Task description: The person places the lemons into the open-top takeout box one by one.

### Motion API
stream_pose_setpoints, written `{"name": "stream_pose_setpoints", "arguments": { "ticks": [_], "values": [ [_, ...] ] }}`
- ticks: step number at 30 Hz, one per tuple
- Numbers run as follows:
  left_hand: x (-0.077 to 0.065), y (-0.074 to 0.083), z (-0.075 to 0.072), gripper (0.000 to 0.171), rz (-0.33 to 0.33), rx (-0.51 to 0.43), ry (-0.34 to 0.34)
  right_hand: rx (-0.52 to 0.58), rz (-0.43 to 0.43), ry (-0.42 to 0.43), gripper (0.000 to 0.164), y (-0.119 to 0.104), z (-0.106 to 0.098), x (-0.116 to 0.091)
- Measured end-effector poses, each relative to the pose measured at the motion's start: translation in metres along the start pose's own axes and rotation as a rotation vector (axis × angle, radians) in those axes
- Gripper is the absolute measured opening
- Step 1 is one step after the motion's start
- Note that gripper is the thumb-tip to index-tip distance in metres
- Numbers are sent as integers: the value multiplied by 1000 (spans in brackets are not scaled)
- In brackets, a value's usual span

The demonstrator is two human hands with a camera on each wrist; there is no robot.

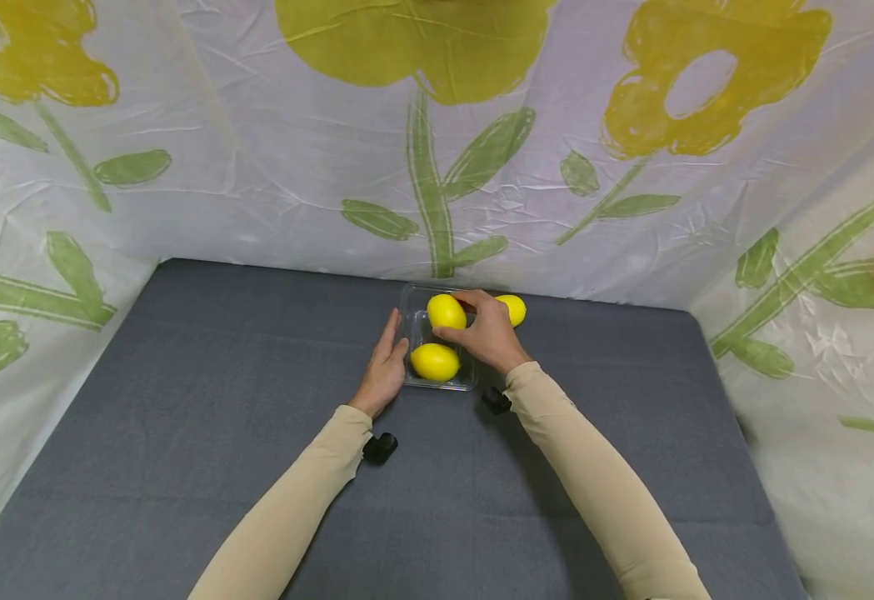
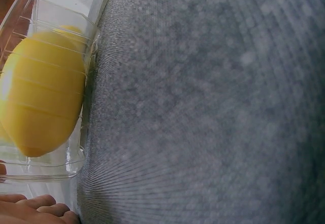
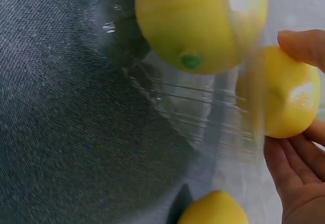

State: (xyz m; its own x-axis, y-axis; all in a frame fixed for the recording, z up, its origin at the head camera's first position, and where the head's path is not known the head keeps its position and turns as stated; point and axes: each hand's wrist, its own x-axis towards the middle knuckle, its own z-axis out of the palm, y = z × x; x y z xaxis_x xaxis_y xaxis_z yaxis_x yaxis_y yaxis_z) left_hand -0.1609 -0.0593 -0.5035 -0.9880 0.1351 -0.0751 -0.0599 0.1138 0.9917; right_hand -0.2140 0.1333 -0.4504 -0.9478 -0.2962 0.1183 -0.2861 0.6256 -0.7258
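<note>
A clear plastic tray point(image 1: 417, 385) stands near the table's back edge. One lemon point(image 1: 435, 362) lies in its near half, and shows through the ribbed wall in the left wrist view. My right hand point(image 1: 485, 329) pinches a second lemon point(image 1: 446, 312) between thumb and fingers over the tray's far half; in the right wrist view this lemon point(image 3: 292, 94) overlaps the tray's rim. My left hand point(image 1: 384, 367) rests along the tray's left side, fingers straight. To the right of the tray, partly behind my right hand, lies a third lemon point(image 1: 513, 309).
A dark grey cloth covers the table point(image 1: 219, 400). Behind it and at both sides hangs a pale curtain point(image 1: 257, 192) with yellow flowers, close to the table's back edge. Small black wrist cameras point(image 1: 380, 448) sit by both cuffs.
</note>
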Motion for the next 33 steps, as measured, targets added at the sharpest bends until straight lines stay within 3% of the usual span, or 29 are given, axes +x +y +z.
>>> {"name": "stream_pose_setpoints", "arguments": {
  "ticks": [14, 33],
  "values": [
    [-1, 0, 0, 58, -8, 9, -5, -22, 5, -71, 65, -2, 14, 6],
    [0, 0, -1, 58, -9, 7, -5, -94, 18, -75, 66, -1, 22, 13]
  ]
}}
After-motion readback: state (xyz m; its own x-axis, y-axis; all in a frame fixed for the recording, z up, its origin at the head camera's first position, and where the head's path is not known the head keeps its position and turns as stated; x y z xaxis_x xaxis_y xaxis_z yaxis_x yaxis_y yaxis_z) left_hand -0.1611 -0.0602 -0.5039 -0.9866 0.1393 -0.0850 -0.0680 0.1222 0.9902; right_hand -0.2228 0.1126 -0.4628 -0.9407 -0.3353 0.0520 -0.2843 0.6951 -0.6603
